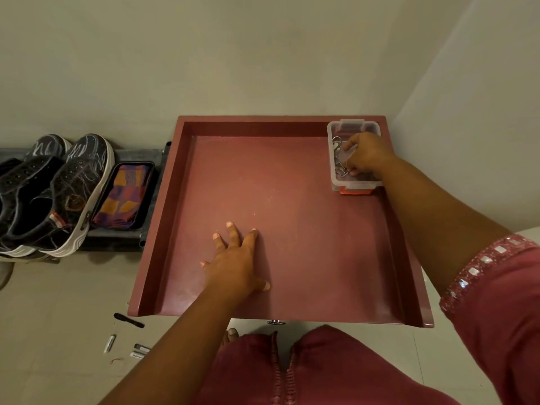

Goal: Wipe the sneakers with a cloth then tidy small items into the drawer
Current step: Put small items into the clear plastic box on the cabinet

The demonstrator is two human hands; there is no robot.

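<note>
Right hand (365,153) inside drawer's (187,176) box (331,133)

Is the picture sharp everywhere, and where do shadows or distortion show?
Head view: dim, warm light; the left hand casts a soft shadow on the drawer; the right hand in the clear box looks slightly blurred; wide-angle bending splays the drawer's sides.

The person wears a dusty-pink garment whose right sleeve (496,276) ends in a band of small mirror-like, possibly sequinned, squares, forearms bare.
</note>
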